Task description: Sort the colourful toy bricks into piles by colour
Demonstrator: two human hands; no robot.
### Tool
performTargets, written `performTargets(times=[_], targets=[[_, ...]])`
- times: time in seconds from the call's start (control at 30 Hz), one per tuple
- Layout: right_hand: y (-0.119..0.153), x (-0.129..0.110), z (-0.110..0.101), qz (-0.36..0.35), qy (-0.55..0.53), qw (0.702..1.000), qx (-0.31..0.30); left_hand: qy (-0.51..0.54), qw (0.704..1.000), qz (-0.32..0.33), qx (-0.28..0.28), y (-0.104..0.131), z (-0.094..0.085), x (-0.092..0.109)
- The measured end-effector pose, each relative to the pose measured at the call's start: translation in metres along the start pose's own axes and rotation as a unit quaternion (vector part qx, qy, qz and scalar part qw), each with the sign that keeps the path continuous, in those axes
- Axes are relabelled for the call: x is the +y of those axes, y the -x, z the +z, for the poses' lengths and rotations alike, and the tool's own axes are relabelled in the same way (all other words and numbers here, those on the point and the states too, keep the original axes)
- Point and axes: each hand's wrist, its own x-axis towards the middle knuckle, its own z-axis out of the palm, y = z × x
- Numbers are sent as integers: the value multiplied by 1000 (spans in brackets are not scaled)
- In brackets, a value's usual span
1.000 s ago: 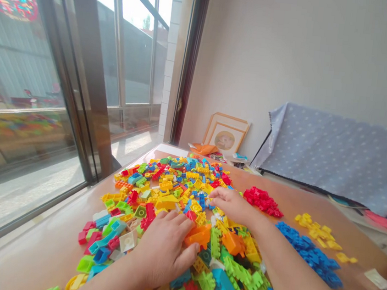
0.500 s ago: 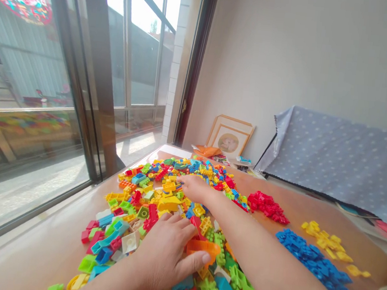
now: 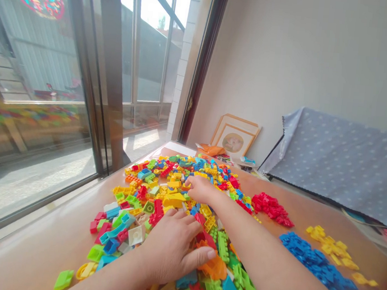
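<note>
The big pile of mixed plastic building bricks, glossy red, yellow, blue, lime, orange and white (image 3: 174, 200), spreads loosely over the brown tabletop (image 3: 77, 225); left hand (image 3: 172, 246) lies palm down on the pile's near part, its grip half spread, thumb beside an orange brick (image 3: 217, 267); right hand (image 3: 201, 188) reaches over the pile's middle, fingers curled, whether pinching a brick I cannot tell; right of the pile sit small red (image 3: 271, 208), blue (image 3: 319, 269) and yellow heaps (image 3: 333, 246)

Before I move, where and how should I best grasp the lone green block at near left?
Probably pinch the green block by opposite sides, coming from above and slightly left: bare table lies on its left, while a yellow piece sits close on its right.
</note>
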Motion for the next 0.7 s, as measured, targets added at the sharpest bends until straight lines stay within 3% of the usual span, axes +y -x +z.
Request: performTargets(times=[0.37, 0.7], targets=[[6, 4, 4, 6, 11, 1000, -17, -5, 1000, -2, -10, 0, -1, 1], [16, -4, -11, 9, 24, 997, -76, 3, 1000, -2, -16, -1, -1, 0]])
